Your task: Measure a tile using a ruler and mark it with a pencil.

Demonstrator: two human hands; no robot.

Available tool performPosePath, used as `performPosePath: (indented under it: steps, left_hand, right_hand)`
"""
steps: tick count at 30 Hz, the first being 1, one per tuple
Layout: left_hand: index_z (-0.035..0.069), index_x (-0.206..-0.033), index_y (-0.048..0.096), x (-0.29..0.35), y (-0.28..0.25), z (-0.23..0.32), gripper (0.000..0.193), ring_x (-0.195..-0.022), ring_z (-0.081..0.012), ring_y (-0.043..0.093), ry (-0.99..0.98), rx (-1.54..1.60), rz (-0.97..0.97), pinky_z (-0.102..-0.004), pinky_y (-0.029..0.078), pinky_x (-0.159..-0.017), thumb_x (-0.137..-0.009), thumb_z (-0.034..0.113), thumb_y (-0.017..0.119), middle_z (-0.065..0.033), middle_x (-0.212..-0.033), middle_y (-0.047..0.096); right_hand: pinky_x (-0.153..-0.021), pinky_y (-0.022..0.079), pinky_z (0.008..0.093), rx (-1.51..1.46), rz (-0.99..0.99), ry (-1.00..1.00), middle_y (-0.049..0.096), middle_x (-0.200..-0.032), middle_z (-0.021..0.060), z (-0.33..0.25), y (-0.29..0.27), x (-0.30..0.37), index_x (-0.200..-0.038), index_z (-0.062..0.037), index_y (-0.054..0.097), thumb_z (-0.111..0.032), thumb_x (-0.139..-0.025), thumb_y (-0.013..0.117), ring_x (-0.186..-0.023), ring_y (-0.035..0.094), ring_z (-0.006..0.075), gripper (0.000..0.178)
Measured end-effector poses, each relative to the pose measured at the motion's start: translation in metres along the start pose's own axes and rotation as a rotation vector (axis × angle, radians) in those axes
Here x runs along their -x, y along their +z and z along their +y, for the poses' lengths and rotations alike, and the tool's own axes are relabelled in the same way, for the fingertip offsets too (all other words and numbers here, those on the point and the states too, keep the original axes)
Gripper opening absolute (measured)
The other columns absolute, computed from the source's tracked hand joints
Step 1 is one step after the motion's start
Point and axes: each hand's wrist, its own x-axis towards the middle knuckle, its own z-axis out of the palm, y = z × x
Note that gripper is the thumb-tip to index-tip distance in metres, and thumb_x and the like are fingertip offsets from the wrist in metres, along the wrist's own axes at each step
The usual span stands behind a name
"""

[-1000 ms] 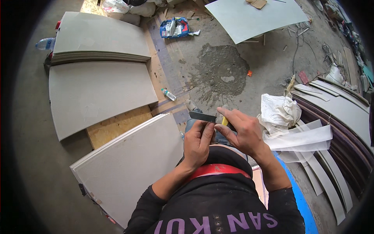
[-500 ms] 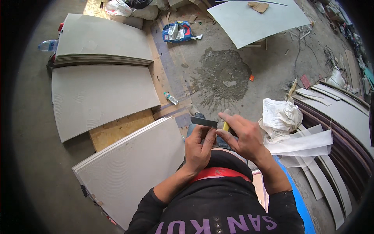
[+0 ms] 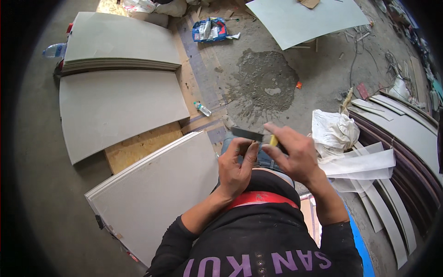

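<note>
In front of my waist, my right hand is closed around the yellow handle of a flat tool with a long dark blade, perhaps a knife. The blade points left, above the fingertips of my left hand. My left thumb and forefinger are pinched together just below the blade, close to my right thumb. Whatever lies between those left fingers is too small to make out. My legs and a shoe show partly behind the hands.
Stacked pale boards stand at the left, with another stack nearer me. A small bottle lies beside them. Ahead is a rough grey patch on the floor. White sacking and curved strips lie right.
The blade has shifted slightly right and now tilts down toward the handle. My right hand has moved a little right, widening the gap to my left fingers. The whole view has shifted slightly.
</note>
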Motion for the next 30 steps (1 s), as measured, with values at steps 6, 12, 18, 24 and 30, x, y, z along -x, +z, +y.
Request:
performPosePath:
  steps: [6,12,18,24,30]
  left_hand:
    - [-0.002,-0.113,0.068,0.004,-0.003,-0.002,0.016,-0.076,-0.0112,0.069,0.013,-0.026,0.023,-0.029,0.056,-0.071,-0.108,0.013,0.072,-0.0091,-0.088,0.075]
    - [-0.001,-0.115,0.065,0.01,-0.006,-0.005,0.015,-0.076,-0.0081,0.06,-0.058,0.089,-0.007,-0.0247,0.05,-0.07,-0.112,0.014,0.067,-0.0032,-0.088,0.068]
    - [-0.002,-0.114,0.067,0.012,-0.005,-0.009,0.016,-0.074,-0.0098,0.065,-0.054,0.077,0.026,-0.0279,0.053,-0.069,-0.111,0.014,0.068,-0.0059,-0.084,0.071]
    - [-0.002,-0.113,0.066,0.013,-0.005,-0.008,0.016,-0.074,-0.01,0.064,-0.03,0.091,0.009,-0.0276,0.052,-0.068,-0.112,0.013,0.067,-0.0053,-0.082,0.069]
    - [-0.002,-0.113,0.066,0.014,-0.007,-0.007,0.017,-0.073,-0.0091,0.063,-0.046,0.129,-0.005,-0.0269,0.051,-0.067,-0.113,0.015,0.065,-0.0041,-0.081,0.068]
  right_hand:
    - [-0.071,0.057,0.0448,0.008,-0.01,-0.004,0.073,-0.099,0.0168,0.003,0.01,0.003,-0.138,-0.0055,0.07,-0.037,-0.102,0.077,-0.084,0.073,0.0366,0.048]
    - [-0.075,0.058,0.0439,-0.08,0.151,0.1,0.074,-0.101,0.0189,0.017,0.014,0.006,-0.136,-0.005,0.072,-0.034,-0.102,0.077,-0.087,0.074,0.0382,0.045]
    - [-0.071,0.056,0.0433,-0.109,0.038,0.013,0.072,-0.096,0.0165,0.0,0.024,0.005,-0.137,-0.0052,0.071,-0.034,-0.101,0.078,-0.082,0.072,0.0352,0.047]
    - [-0.068,0.055,0.0427,-0.101,0.004,0.012,0.071,-0.093,0.0157,-0.001,0.025,0.004,-0.137,-0.0053,0.071,-0.033,-0.101,0.078,-0.08,0.071,0.0346,0.046]
    - [-0.072,0.057,0.0421,-0.111,-0.021,0.042,0.073,-0.097,0.0179,-0.002,0.023,0.005,-0.136,-0.0045,0.071,-0.033,-0.102,0.077,-0.084,0.073,0.0351,0.045]
